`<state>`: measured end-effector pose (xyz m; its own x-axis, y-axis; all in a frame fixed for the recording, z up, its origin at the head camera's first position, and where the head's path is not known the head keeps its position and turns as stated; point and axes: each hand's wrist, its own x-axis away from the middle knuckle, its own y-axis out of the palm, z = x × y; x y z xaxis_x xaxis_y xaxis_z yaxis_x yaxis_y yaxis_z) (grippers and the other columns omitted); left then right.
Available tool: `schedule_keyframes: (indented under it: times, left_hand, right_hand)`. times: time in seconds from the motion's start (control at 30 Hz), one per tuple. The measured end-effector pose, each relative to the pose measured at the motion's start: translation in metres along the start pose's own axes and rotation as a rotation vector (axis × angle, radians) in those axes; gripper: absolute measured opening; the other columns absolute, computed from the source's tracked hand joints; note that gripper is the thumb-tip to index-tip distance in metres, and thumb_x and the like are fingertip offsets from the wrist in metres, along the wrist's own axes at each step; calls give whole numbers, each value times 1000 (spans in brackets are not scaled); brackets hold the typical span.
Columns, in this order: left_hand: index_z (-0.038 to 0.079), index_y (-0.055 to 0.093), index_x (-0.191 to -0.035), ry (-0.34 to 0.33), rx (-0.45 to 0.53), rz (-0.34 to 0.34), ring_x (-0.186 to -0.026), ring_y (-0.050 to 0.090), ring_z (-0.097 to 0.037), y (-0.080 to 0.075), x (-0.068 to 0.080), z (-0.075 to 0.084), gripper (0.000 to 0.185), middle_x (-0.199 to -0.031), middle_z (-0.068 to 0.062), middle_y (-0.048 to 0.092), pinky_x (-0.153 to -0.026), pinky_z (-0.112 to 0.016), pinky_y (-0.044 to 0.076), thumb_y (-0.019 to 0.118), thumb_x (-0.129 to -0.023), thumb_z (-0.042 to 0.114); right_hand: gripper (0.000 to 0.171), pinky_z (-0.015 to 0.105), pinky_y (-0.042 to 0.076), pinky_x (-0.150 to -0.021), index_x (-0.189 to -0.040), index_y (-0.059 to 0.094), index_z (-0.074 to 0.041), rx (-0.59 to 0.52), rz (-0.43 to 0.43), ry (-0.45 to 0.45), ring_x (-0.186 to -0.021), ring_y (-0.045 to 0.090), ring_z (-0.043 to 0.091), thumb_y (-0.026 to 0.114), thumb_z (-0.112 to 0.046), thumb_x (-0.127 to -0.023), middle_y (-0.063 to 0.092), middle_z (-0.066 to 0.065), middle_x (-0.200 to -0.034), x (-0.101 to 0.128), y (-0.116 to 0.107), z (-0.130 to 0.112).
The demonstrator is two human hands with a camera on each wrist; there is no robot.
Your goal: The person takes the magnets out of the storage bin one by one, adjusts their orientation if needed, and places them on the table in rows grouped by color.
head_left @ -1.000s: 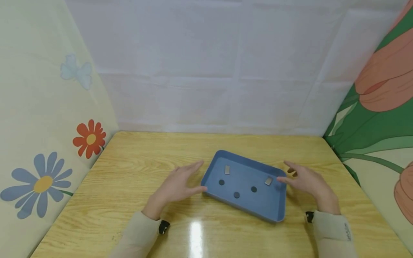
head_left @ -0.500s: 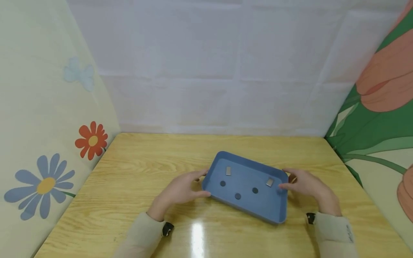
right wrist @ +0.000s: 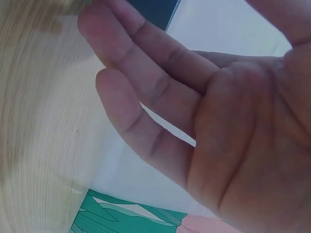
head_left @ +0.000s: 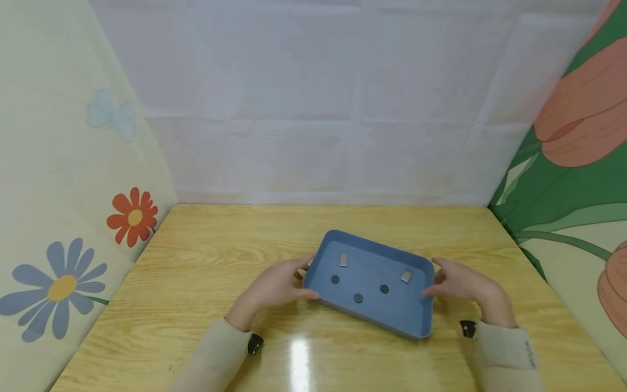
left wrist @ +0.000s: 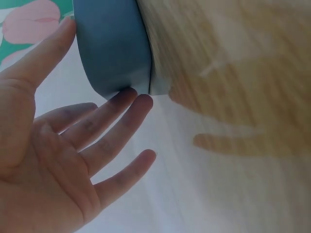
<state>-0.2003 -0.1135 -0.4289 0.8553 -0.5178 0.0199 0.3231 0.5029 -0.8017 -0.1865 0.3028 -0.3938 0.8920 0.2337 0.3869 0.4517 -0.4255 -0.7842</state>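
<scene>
Two hands flank a blue tray (head_left: 421,318) that sits near the middle of the wooden table (head_left: 196,283), a little toward its front edge. The left hand (head_left: 276,286) is at the tray's left short end, thumb on the near corner and straight fingers laid against the outer wall; the left wrist view shows fingertips (left wrist: 131,99) touching the wall. The tray's long axis runs from the left hand to the right hand, skewed so its left end lies farther back than its right. Inside lie three dark round discs (head_left: 358,298) and two small grey rectangular pieces (head_left: 343,259), all apart from one another. The right hand (head_left: 465,286) is at the right short end, fingers extended along the wall, thumb at the rim. Both hands are equally close, neither curled round the rim. Around the table stand a white sheet at the back and flower-printed panels (head_left: 63,218) at either side.
</scene>
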Motion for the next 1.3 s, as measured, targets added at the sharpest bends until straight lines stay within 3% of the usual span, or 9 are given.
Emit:
schedule_keyframes:
  times: [0.2,0.4,0.67,0.87,1.0,1.13,1.3]
  left_hand:
    - [10,37,-160,-12,5,-22,-106,71,-20,-3,-5,2,101,-126,-9,71,-88,-38,60,88,-80,43]
    - [8,36,-160,-20,31,-46,-103,70,-19,-3,-9,2,103,-123,-6,71,-86,-36,59,89,-79,42]
    - [6,47,-154,0,40,-73,-100,69,-18,3,-13,6,92,-124,-7,72,-84,-35,59,87,-81,45]
    - [3,47,-154,5,-26,-49,-94,70,-14,8,-16,11,96,-121,-7,75,-76,-29,58,86,-80,50]
    - [0,44,-155,-11,-74,-47,-82,69,-11,11,-20,17,100,-119,-10,76,-69,-27,56,85,-80,53]
    - [-1,46,-153,-15,-132,-37,-87,72,-13,13,-24,24,99,-124,-12,75,-75,-30,59,84,-80,55]
    - [-2,57,-143,31,-263,0,-90,71,-15,18,-30,32,93,-120,-13,76,-81,-34,61,81,-80,62]
  right_hand:
    - [99,48,57,-87,-155,21,16,-22,-6,-18,-101,68,27,81,-27,-90,70,22,-116,-1,0,-2]
    - [93,46,56,-86,-153,23,14,-42,-3,-28,-99,66,25,80,-24,-91,69,18,-111,-1,0,0]
    - [86,49,56,-89,-154,24,14,-57,25,-51,-103,67,27,76,-18,-94,69,20,-115,-2,1,6]
    - [77,45,56,-84,-154,28,13,-72,95,-67,-99,67,27,72,-13,-96,66,21,-113,-7,3,15]
    - [71,42,56,-81,-153,31,13,-66,145,-56,-97,67,27,68,-11,-99,66,23,-114,-10,4,19]
    - [68,43,57,-81,-155,30,12,-63,166,-26,-100,69,29,64,-12,-102,65,27,-120,-12,3,20]
    - [64,43,59,-79,-155,31,12,-71,195,0,-99,70,31,60,-12,-104,64,31,-124,-12,2,20]
